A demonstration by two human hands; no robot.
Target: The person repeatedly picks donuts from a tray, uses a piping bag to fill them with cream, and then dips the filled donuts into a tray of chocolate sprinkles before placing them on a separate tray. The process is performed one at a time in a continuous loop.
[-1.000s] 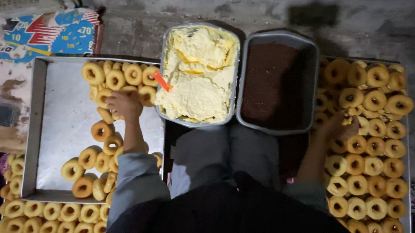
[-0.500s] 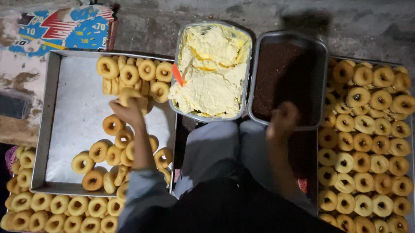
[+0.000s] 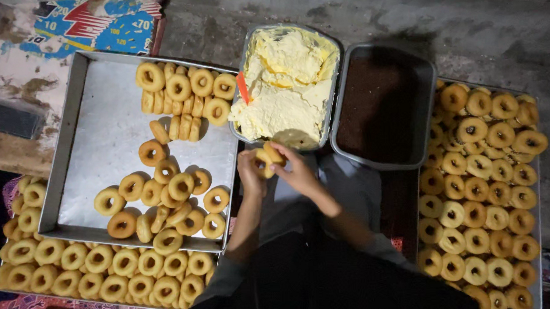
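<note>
Both my hands meet just below the near end of the cream tub. My left hand and my right hand together hold one small golden ring doughnut, which looks split open between the fingers. The metal tub of pale yellow cream stands right above them, with an orange spatula handle sticking out at its left edge. Beside it on the right is a metal tub of dark brown crumbs.
A large metal tray on the left carries loose and stacked doughnuts. A lower tray and a right-hand tray are packed with doughnuts. A colourful cardboard box lies at the top left. My knees are below.
My left hand left the doughnuts on the left tray and my right hand came in from the right tray. Both now meet at the centre holding one doughnut.
</note>
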